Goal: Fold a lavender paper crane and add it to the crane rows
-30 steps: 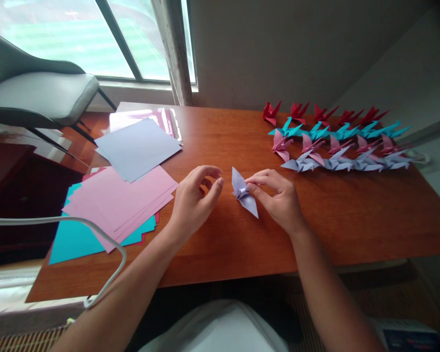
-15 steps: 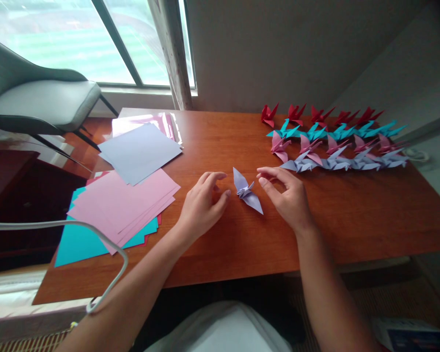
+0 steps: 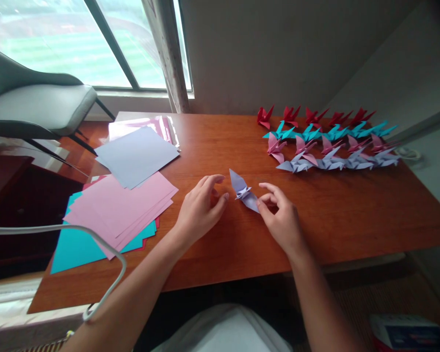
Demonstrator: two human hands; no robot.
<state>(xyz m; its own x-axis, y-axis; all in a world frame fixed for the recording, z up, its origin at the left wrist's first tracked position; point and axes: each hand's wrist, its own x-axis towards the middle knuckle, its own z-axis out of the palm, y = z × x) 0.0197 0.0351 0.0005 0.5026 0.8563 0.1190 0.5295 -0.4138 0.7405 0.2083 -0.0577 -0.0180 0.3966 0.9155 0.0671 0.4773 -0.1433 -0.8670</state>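
A small lavender paper crane [image 3: 243,191] lies on the brown wooden table [image 3: 220,146], between my hands. My right hand [image 3: 280,217] is at the crane's near, lower tip, with thumb and curled fingers pinched on the paper there. Just left of the crane, my left hand [image 3: 201,209] rests on the table with its fingers curved and apart. It holds nothing, and its fingertips are a little short of the crane.
Rows of finished cranes stand at the back right: red [image 3: 308,116], teal [image 3: 326,132], pink [image 3: 315,144] and lavender [image 3: 337,162]. Stacked paper sheets lie at the left: lavender [image 3: 136,155], pink [image 3: 122,205], teal [image 3: 77,247]. A grey chair [image 3: 40,105] and a window are behind them. A white cable [image 3: 106,288] curves off the near left.
My right hand let go of the crane, opened above it, then came down and pinched its near tip. My left hand lowered onto the table beside it.
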